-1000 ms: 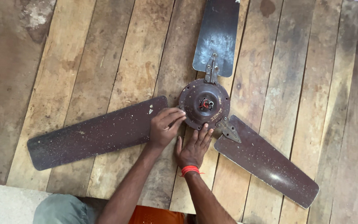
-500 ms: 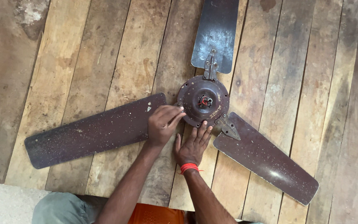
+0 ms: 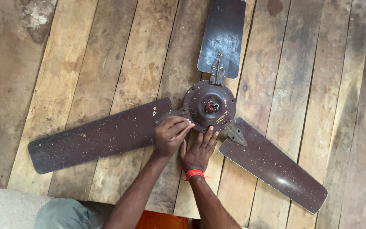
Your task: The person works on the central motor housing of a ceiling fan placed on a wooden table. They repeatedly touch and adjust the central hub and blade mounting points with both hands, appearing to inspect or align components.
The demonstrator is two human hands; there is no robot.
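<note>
Old brown three-blade metal ceiling fan (image 3: pixel 209 107) flat on worn wood-plank floor (image 3: pixel 106 63); top blade cut off. Left hand (image 3: pixel 170 135) fingers pinched at hub edge, pinched item unclear. Right hand (image 3: pixel 198 152) open, flat, fingertips touching hub.

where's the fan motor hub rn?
Head view, centre: the motor hub lies on the plank floor where three blades meet, just above both hands' fingertips.
</note>
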